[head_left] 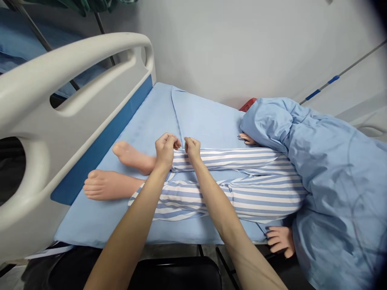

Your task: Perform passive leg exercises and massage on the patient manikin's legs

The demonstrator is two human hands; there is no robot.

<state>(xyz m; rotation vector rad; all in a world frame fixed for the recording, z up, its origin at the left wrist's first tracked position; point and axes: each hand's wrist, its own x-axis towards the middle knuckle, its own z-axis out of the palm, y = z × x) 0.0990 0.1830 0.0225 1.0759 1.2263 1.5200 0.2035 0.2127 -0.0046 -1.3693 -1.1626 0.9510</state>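
Note:
A manikin in blue-and-white striped trousers lies on the bed, its bare feet towards the bed's end board. My left hand is curled closed above the ankle of the far leg, by the trouser hem. Just to its right, my right hand is closed in a pinch over the same trouser leg. A small gap separates the two hands. Whether either one grips the cloth or something thin cannot be made out. My forearms pass over the near trouser leg and hide part of it.
A light blue quilt covers the manikin's upper body; its two hands stick out at the edges. The white end board stands at left, the wall behind. A black chair is at the near side. Something red shows behind the quilt.

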